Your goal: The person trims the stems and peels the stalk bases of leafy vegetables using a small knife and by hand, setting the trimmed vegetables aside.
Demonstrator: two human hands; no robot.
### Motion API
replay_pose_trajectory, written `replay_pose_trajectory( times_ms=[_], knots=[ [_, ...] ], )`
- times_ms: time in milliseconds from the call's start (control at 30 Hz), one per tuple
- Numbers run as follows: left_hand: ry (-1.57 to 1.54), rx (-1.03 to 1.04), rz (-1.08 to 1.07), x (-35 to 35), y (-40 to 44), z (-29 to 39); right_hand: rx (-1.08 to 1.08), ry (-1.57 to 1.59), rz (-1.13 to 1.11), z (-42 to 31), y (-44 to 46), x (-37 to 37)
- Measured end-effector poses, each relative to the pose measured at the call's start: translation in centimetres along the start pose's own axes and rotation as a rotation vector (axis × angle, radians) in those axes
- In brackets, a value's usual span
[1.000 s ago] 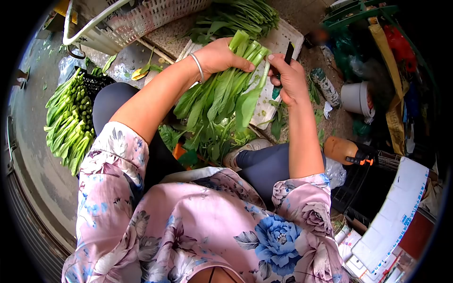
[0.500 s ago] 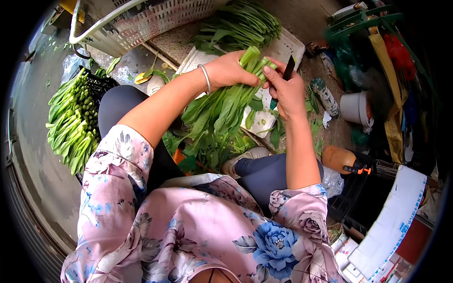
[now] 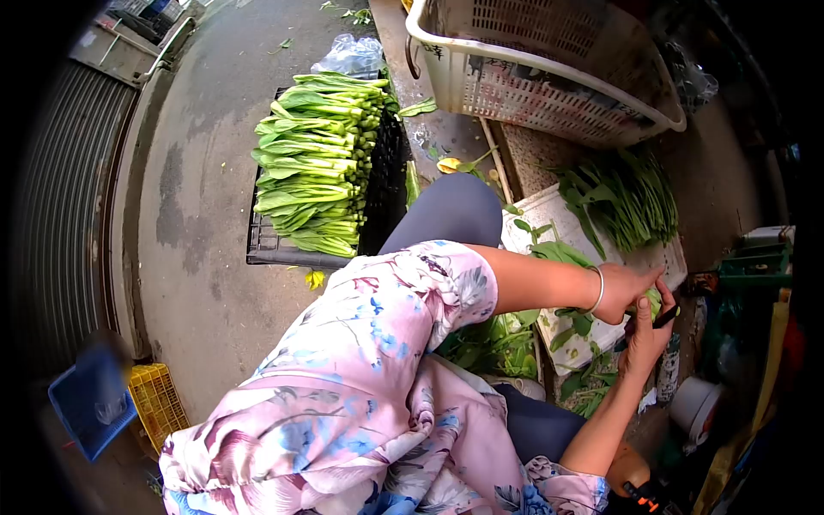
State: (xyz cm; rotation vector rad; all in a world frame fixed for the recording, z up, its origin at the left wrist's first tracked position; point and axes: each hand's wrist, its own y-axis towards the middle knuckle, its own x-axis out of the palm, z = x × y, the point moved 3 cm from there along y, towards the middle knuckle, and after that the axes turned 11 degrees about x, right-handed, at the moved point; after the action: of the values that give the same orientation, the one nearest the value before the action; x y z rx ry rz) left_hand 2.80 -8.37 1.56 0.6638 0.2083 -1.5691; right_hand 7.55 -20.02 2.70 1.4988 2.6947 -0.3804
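At the right of the head view, my left hand (image 3: 625,294), with a bangle at its wrist, is closed around stalks of choy sum (image 3: 562,251), whose leaves trail out to the left. Close against it, my right hand (image 3: 648,339) is closed on a small dark knife (image 3: 666,317) beside the cut stalk ends. My fingers hide most of the knife. Below the hands lies a white foam board (image 3: 536,210), with a heap of uncut greens (image 3: 627,202) on its far part. Loose leaves (image 3: 498,348) are piled by my legs.
Choy sum stacked in rows (image 3: 318,163) fills a black crate (image 3: 292,257) to my left. A white plastic basket (image 3: 549,64) stands beyond the board. A white bucket (image 3: 693,403) sits at right. Blue (image 3: 77,412) and yellow (image 3: 159,399) crates are at lower left.
The view has swung left, so my hands and the board now appear farther right and the black crate shows fully. Both hands still grip the same things, now closer together.
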Motion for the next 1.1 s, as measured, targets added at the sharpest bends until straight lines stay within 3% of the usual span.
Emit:
replay_pose_trajectory(
  times_ms=[100,267,333,433,533,567,600,700,767,867,967,1033,1100],
  knots=[
    [0.008,-0.072,-0.005,-0.4,0.4,1.0,0.001,0.036,0.158,0.1,0.2,-0.8],
    [-0.015,0.109,0.324,-0.4,1.0,1.7,-0.244,0.059,0.227,-1.0,0.4,-2.1],
    [0.332,0.269,0.504,-1.3,0.6,2.8,-0.229,0.068,0.244,-2.0,-0.1,-2.1],
    [0.335,0.259,0.437,-1.1,1.2,2.6,-0.261,0.129,0.278,-3.1,-0.9,-1.2],
    [0.285,0.234,0.320,-2.3,0.8,3.1,-0.293,0.125,0.231,-3.2,-1.1,-1.2],
    [0.292,0.233,0.323,-3.2,0.4,3.3,-0.347,0.110,0.106,-3.9,-1.5,-0.6],
    [0.430,0.257,0.380,-4.7,-0.5,4.2,-0.401,0.095,-0.020,-4.7,-2.0,-0.1],
    [0.723,0.270,0.451,-11.0,-4.5,7.1,-0.458,0.145,-0.093,-6.6,-3.0,1.5],
    [0.920,0.206,0.392,-15.4,-8.2,8.0,-0.405,0.130,-0.095,-5.5,-2.1,0.1],
    [1.177,-0.080,0.120,-21.6,-14.5,7.5,-0.234,0.083,-0.049,-2.9,-0.8,-1.3],
    [1.406,-0.298,0.034,-25.9,-22.3,4.5,-0.153,0.088,-0.104,-1.9,-0.6,-1.3],
    [1.404,-0.543,-0.082,-27.7,-27.2,1.7,-0.135,0.073,-0.078,-1.8,-1.1,-0.8],
    [1.391,-0.682,-0.062,-28.5,-30.9,-0.4,-0.066,0.020,-0.099,-1.5,-1.4,-0.3]
  ],
)
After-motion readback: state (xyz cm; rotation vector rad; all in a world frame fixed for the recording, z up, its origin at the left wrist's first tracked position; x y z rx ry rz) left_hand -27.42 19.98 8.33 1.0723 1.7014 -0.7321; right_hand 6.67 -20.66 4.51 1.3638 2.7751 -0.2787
